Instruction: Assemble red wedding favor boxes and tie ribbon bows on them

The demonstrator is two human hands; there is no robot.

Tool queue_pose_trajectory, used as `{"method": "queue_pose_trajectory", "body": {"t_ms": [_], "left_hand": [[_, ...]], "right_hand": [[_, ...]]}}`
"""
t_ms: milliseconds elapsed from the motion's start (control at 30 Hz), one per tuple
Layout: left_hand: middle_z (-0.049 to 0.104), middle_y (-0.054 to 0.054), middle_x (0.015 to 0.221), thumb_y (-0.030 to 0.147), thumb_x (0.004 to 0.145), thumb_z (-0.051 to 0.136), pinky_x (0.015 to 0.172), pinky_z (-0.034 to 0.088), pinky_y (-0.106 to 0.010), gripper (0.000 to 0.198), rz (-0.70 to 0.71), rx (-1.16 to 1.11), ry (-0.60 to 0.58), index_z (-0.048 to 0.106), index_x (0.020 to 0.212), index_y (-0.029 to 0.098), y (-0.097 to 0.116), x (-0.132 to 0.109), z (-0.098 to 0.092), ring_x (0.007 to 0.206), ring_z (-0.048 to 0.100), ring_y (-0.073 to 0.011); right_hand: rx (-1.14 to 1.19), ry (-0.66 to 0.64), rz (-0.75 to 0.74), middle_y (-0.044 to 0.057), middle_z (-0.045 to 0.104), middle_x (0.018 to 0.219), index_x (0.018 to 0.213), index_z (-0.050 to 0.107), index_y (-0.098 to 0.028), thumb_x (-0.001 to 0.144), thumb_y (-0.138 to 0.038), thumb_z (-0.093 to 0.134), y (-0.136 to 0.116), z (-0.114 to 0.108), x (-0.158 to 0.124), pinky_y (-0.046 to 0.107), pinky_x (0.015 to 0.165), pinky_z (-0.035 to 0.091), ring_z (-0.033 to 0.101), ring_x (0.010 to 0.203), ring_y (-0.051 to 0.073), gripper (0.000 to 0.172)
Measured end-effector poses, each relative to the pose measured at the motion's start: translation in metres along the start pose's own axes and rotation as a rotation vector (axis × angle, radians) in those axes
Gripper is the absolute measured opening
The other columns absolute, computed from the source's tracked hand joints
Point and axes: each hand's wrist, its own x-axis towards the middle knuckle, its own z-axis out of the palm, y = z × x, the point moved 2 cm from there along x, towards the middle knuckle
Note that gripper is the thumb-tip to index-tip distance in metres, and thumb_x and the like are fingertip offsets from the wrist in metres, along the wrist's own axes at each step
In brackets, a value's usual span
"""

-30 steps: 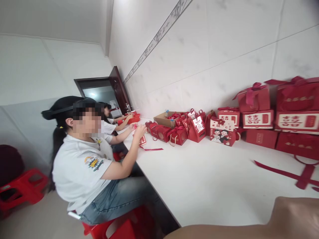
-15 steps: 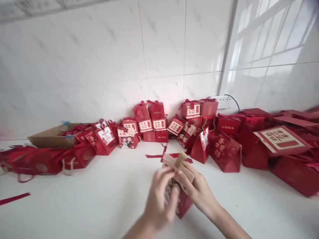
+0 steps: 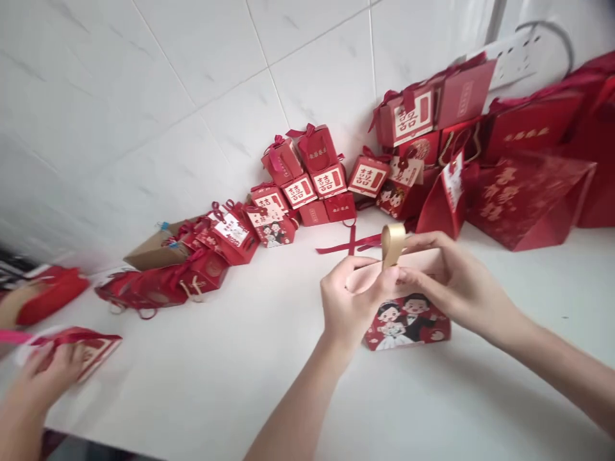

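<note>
Left hand (image 3: 346,296) and right hand (image 3: 454,291), fingers bent nearly closed, pinch the cream top of a red box (image 3: 408,328) at four o'clock in my view, thumbs meeting by its gold ribbon loop (image 3: 394,243). Its body looks formed and the loop is in place; whether the top is fastened (my fingers cover much of it) I can't tell, so I'd judge it nearly complete. Bow-topped boxes (image 3: 314,186) stacked at twelve look finished; loose ribbon (image 3: 331,249) lies near the centre.

This looks like a workroom: red boxes (image 3: 329,182) line the table (image 3: 216,371).
</note>
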Motion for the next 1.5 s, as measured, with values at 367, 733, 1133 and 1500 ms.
{"method": "queue_pose_trajectory", "body": {"t_ms": [367, 733, 1133, 1500], "left_hand": [[0.059, 0.001, 0.059, 0.036, 0.082, 0.059, 0.054, 0.042, -0.020, 0.026, -0.062, 0.002, -0.098, 0.069, 0.066, 0.017, 0.011, 0.012, 0.002, 0.058, 0.055, -0.0107], [0.052, 0.003, 0.051, 0.040, 0.082, 0.059, 0.050, 0.037, -0.019, 0.033, -0.081, -0.020, -0.075, 0.064, 0.060, 0.015, 0.007, 0.010, 0.004, 0.052, 0.047, -0.0088], [0.059, 0.001, 0.059, 0.044, 0.083, 0.056, 0.055, 0.039, -0.020, 0.033, -0.062, 0.042, -0.060, 0.071, 0.073, 0.016, 0.003, 0.010, 0.005, 0.058, 0.051, -0.0113], [0.070, -0.005, 0.076, 0.044, 0.081, 0.059, 0.064, 0.048, -0.023, 0.030, -0.081, -0.084, -0.265, 0.068, 0.082, 0.015, 0.004, 0.013, -0.003, 0.072, 0.064, -0.0170]], "right_hand": [[-0.524, 0.194, -0.606, 0.005, 0.058, 0.091, 0.100, 0.049, -0.024, 0.088, -0.012, 0.052, -0.004, 0.005, -0.007, 0.029, 0.061, 0.053, 0.061, 0.081, 0.018, 0.017], [-0.568, 0.194, -0.670, 0.007, 0.054, 0.090, 0.095, 0.052, -0.022, 0.089, -0.009, 0.049, -0.003, 0.007, -0.006, 0.033, 0.068, 0.052, 0.055, 0.088, 0.019, 0.014], [-0.452, 0.182, -0.603, 0.005, 0.056, 0.084, 0.089, 0.053, -0.022, 0.089, -0.010, 0.048, -0.005, 0.007, -0.006, 0.031, 0.066, 0.051, 0.056, 0.081, 0.018, 0.014], [-0.210, 0.110, -0.154, 0.003, 0.067, 0.080, 0.086, 0.058, -0.020, 0.087, -0.030, 0.054, -0.012, 0.003, -0.004, 0.025, 0.055, 0.049, 0.062, 0.066, 0.015, 0.011]]}}
